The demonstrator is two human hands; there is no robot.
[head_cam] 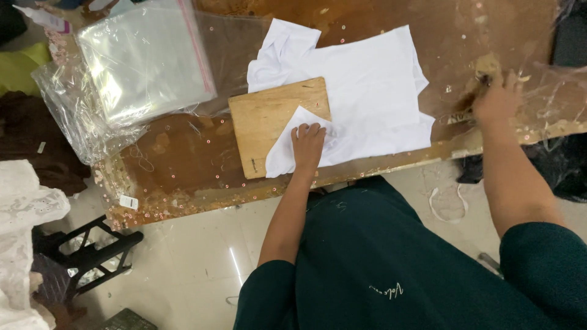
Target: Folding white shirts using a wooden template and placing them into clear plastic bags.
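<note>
View: our one head-worn camera | Facing: steeply down over our own chest | Range: arm's reach, close above the desk [183, 177] | Shared views: none

The shirt [373, 91] on the table [183, 165] is showing plain white. The board [266, 122] under it is looking pale yellow-brown, with one small dark mark. The table is appearing glossy brown, dotted with pale specks. Left of the board, the bags [143, 58] are looking clear, with a pink strip at one edge. The sleeves [538, 263] near the table edge are showing dark green. Below the table, the floor [202, 244] is looking cream. The stool [92, 250] is showing black.
</note>
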